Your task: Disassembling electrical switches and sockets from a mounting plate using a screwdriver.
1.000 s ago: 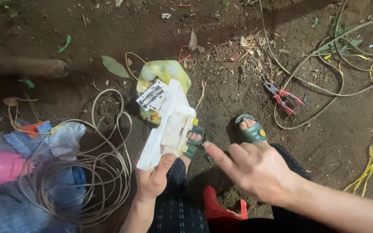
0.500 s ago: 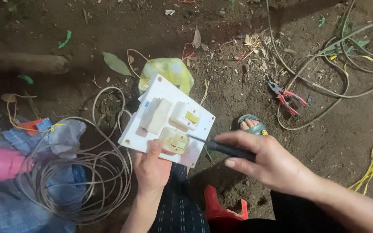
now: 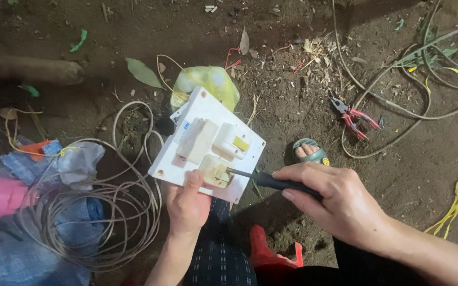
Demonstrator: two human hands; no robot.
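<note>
Partly hidden: screwdriver (image 3: 271,181) handle in right hand (image 3: 340,204)

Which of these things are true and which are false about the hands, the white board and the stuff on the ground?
1. The left hand holds the white switch board. True.
2. The right hand holds a hammer. False: it holds a black-handled screwdriver with its tip at the board.
3. The red-handled pliers lie on the dirt, away from both hands. True.
4. The coil of wire hangs on a wall. False: it lies on the ground beside the board.
</note>
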